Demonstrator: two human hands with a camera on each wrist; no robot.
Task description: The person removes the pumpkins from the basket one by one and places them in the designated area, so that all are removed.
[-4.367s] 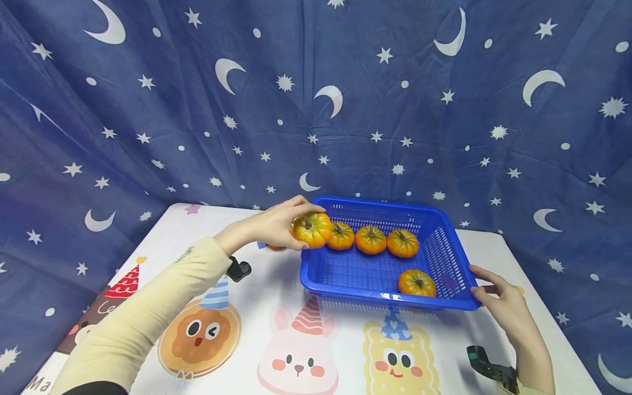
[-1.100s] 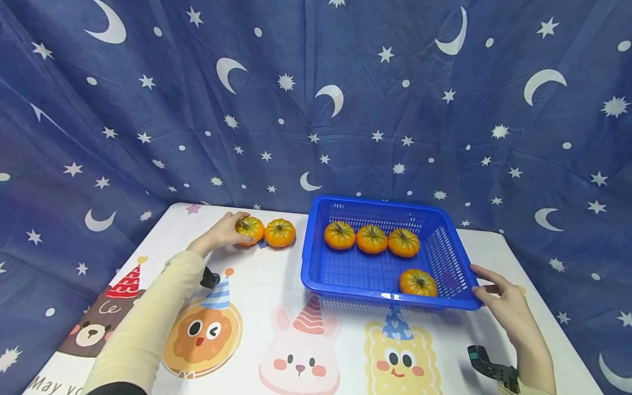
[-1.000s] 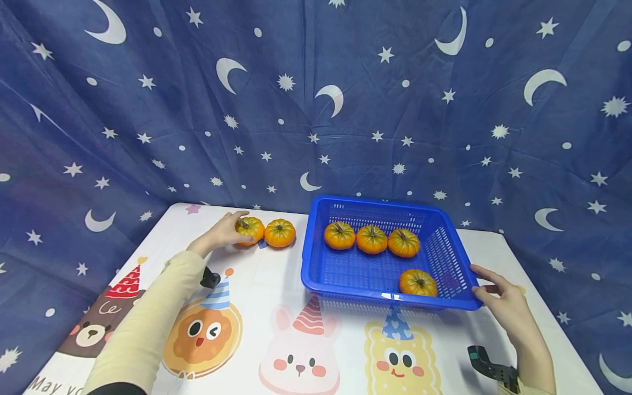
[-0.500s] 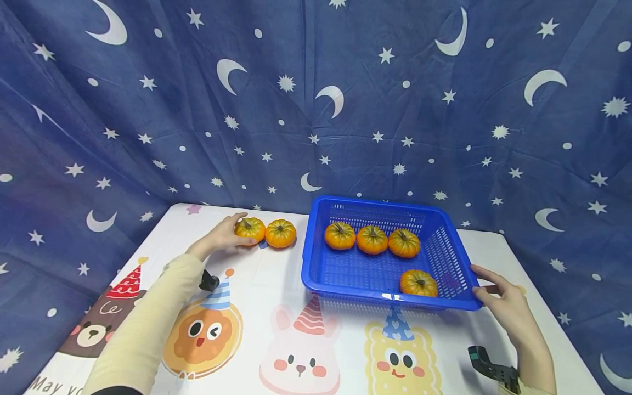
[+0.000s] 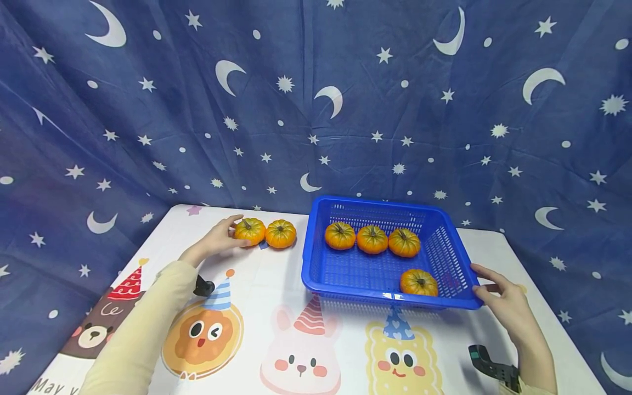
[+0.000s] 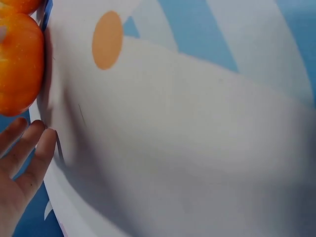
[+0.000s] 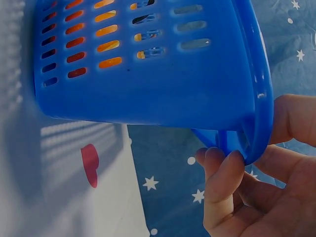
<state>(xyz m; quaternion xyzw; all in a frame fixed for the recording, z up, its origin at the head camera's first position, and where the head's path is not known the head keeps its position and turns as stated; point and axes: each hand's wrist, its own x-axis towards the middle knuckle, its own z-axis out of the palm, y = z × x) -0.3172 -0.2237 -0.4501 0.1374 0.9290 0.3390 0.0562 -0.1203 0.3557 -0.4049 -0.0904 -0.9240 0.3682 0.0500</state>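
Note:
In the head view, my left hand [image 5: 217,240] is at the left side of a small orange pumpkin [image 5: 249,231] on the table, fingers spread loosely. The left wrist view shows a gap between these fingertips [image 6: 47,138] and the pumpkin [image 6: 22,64]. A second pumpkin [image 5: 281,233] sits right beside the first. A blue plastic basket [image 5: 355,271] stands to the right, with three pumpkins in a row along its back and another pumpkin [image 5: 418,283] near its front right. My right hand [image 7: 261,197] grips the rim [image 7: 261,94] at the basket's right corner, fingers curled under it.
A white tablecloth [image 5: 276,307] with printed cartoon figures covers the table. Close behind the table hangs a dark blue curtain [image 5: 276,164] with moons and stars. Each wrist wears a black camera mount.
The left hand carried a pumpkin from the basket's left rim leftward and set it on the table. Over the last second its fingers drew slightly back leftward from it. The right hand stayed put.

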